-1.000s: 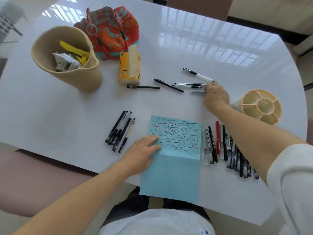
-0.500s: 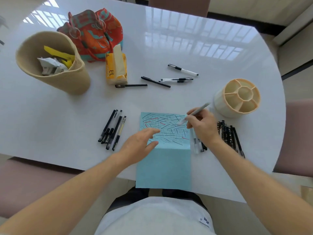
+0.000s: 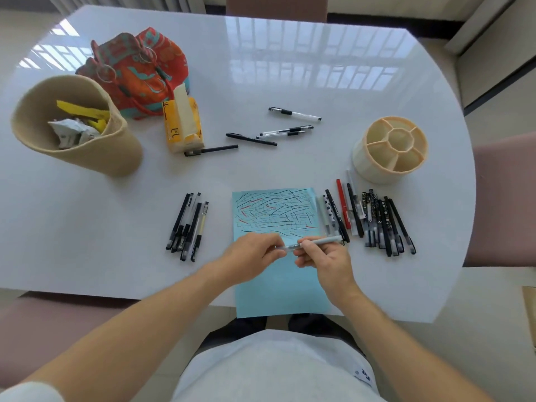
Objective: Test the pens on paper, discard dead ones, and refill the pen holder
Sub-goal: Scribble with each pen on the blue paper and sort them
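Both hands hold one grey pen [image 3: 322,241] level above the light blue paper [image 3: 275,216], whose upper half is covered with scribbled lines. My left hand [image 3: 252,261] pinches the clear cap end and my right hand [image 3: 324,261] grips the barrel. A row of several pens [image 3: 374,221] lies right of the paper, and another small group of pens [image 3: 188,224] lies to its left. Several more pens [image 3: 285,130] are scattered farther back. The cream pen holder [image 3: 390,149] stands empty at the right.
A tan basket [image 3: 87,146] with crumpled paper and yellow scraps stands at the far left. Behind it sit a red patterned bag [image 3: 142,71] and a yellow tissue pack [image 3: 182,123]. The paper's lower edge overhangs the white table [image 3: 87,210]. Chairs surround the table.
My right hand carried a pen from the far scattered group back over the paper. My left hand lifted off the paper and took hold of the pen's cap end.
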